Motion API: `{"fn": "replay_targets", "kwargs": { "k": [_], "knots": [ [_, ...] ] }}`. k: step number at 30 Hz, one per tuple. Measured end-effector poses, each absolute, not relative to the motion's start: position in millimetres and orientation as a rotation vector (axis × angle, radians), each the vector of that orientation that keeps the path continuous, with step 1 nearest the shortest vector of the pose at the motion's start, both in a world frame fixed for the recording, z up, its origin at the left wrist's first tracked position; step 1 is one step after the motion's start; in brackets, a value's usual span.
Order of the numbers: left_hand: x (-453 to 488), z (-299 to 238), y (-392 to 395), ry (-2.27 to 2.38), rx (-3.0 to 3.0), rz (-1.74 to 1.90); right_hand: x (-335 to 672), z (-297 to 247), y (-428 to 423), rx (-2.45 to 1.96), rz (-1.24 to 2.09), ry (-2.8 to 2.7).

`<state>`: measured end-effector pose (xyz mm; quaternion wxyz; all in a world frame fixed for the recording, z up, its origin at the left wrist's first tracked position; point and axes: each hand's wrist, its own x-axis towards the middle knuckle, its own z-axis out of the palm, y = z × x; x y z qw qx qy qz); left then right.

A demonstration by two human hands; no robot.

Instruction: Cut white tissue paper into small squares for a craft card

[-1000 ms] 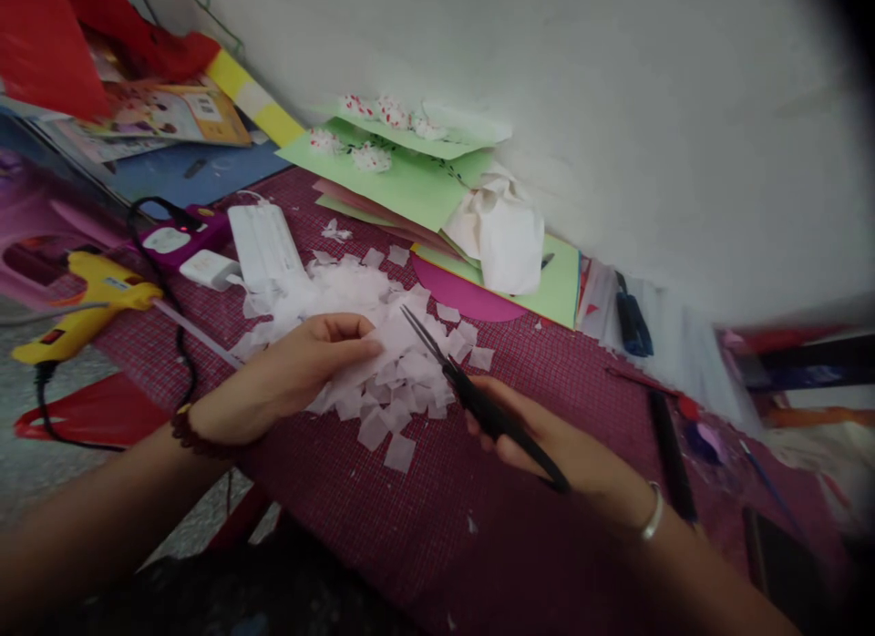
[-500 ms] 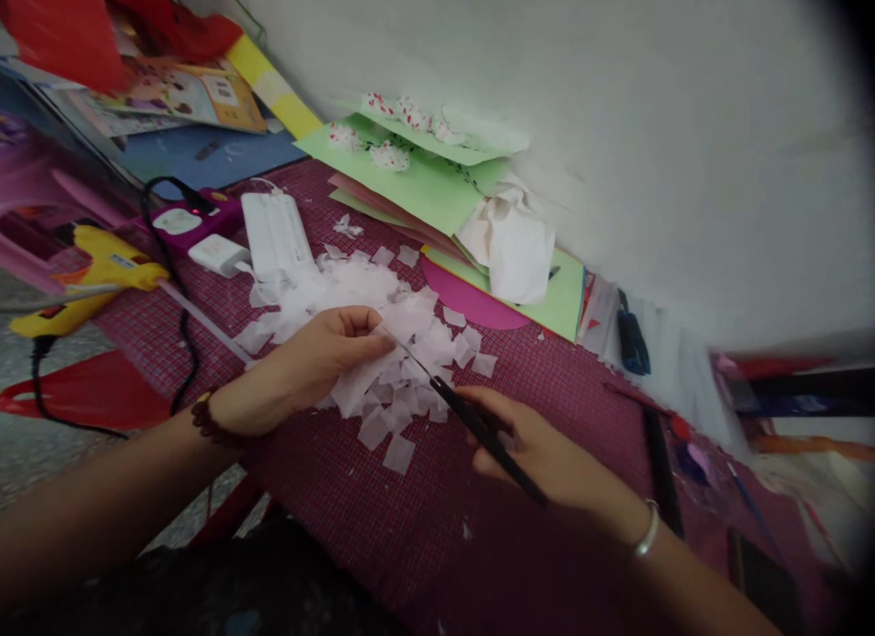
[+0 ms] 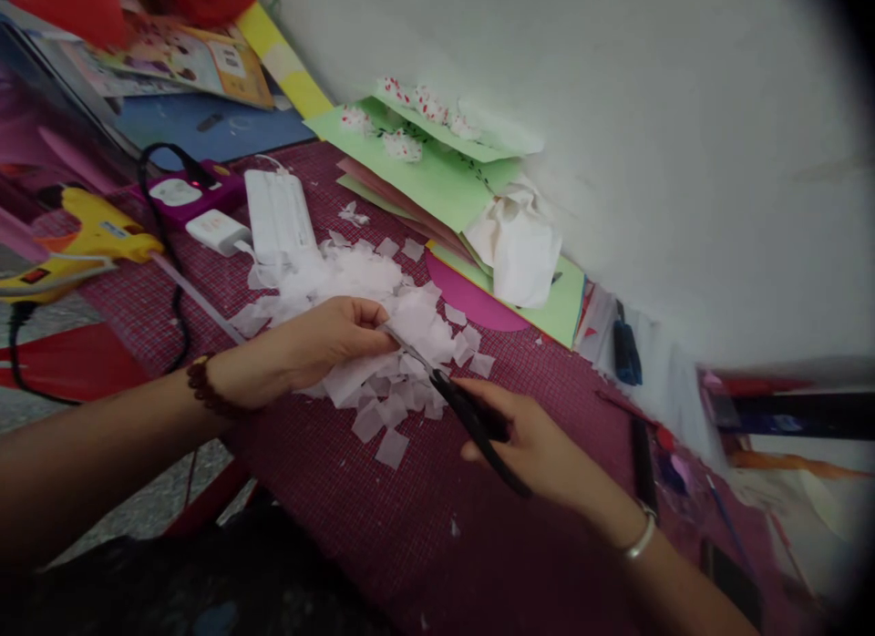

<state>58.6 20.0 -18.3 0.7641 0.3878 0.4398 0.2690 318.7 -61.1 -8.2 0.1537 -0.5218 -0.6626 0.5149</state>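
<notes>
My right hand (image 3: 526, 431) grips black-handled scissors (image 3: 471, 422), their blades pointing up and left toward my other hand. Thumb and fingers of my left hand (image 3: 342, 337) pinch a piece of thin white paper (image 3: 350, 379), partly hidden by the hand. The blade tips lie right at the pinching fingertips. Beneath both hands spreads a loose pile of small white paper squares (image 3: 365, 271) on the dark red checked tablecloth (image 3: 328, 477). One square (image 3: 392, 449) lies at the pile's near edge.
Left of the pile are a yellow glue gun (image 3: 88, 240), a purple power strip (image 3: 205, 194) and a white power bank (image 3: 279, 212). Green cards (image 3: 424, 185) with paper blossoms and a crumpled white paper (image 3: 523, 244) lean by the wall. Plastic sleeves (image 3: 643, 372) stand farther right.
The scissor handles have spread wider apart in my right hand. My left hand keeps its pinch beside the blades. The whole view has shifted slightly.
</notes>
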Motion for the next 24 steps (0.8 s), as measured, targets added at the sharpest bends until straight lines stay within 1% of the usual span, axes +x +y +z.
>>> {"fn": "replay_targets", "kwargs": {
  "k": [8, 13, 18, 24],
  "knots": [
    [46, -23, 19, 1.004, 0.935, 0.566, 317, -10, -58, -1.527, 1.526, -1.746],
    [36, -29, 13, 1.067, 0.918, 0.691, 320, 0, -60, -1.482, 1.523, -1.896],
    [40, -17, 11, 1.088, 0.869, 0.845, 325, 6, -64, -1.458, 1.542, -1.997],
    [49, -12, 10, 1.094, 0.943, 0.853, 319, 6, -65, -1.435, 1.6, -1.945]
  ]
}}
